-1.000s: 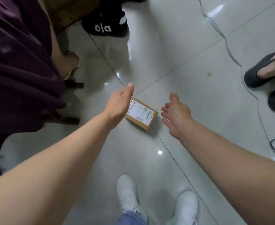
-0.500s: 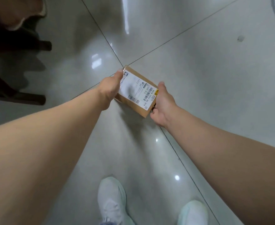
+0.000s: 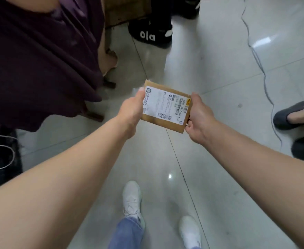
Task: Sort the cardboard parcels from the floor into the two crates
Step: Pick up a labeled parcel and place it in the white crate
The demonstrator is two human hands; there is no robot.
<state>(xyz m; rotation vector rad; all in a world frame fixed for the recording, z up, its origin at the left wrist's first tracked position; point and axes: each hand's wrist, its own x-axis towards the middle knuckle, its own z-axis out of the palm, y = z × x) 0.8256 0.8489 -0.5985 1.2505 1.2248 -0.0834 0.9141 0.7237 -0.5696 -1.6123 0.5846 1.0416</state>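
You hold one cardboard parcel [image 3: 166,106] up off the floor [image 3: 210,72], label up.
Your left hand [image 3: 132,109] pinches its left short edge, your right hand [image 3: 198,116] its right short edge; fingers closed on it, those underneath hidden. Long axis runs left-right between your hands, both equally near. Neither crate is in view, so you can't tell which way it goes; label text is too blurred to read.

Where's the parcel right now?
Centre of the head view: the parcel is off the floor, held between left hand and right hand.
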